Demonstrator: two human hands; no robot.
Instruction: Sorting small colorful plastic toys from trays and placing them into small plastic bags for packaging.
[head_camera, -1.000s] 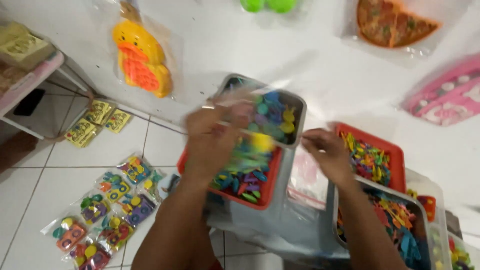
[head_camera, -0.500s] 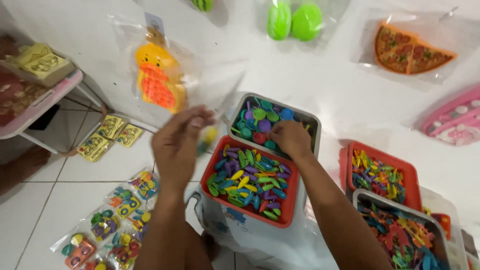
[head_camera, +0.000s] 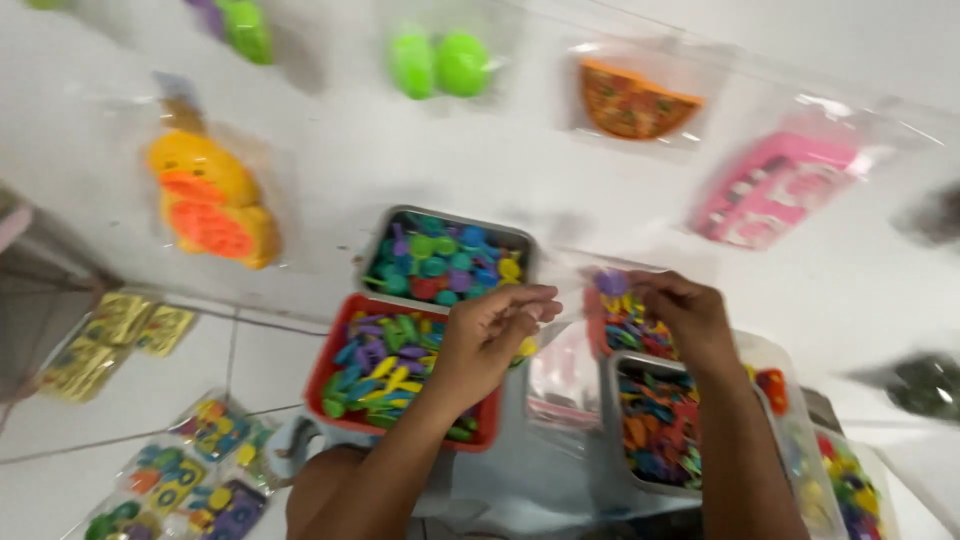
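both hands raised over the bins, a clear bag (head_camera: 585, 290) stretched between them. left hand (head_camera: 490, 335) pinches its edge at 9 o'clock, right hand (head_camera: 688, 310) grips it at 3. red bin (head_camera: 330, 365) of coloured pieces at 8 o'clock of the left hand, grey bin (head_camera: 445, 218) at 11. duck toy (head_camera: 210, 200) hangs far at 10.
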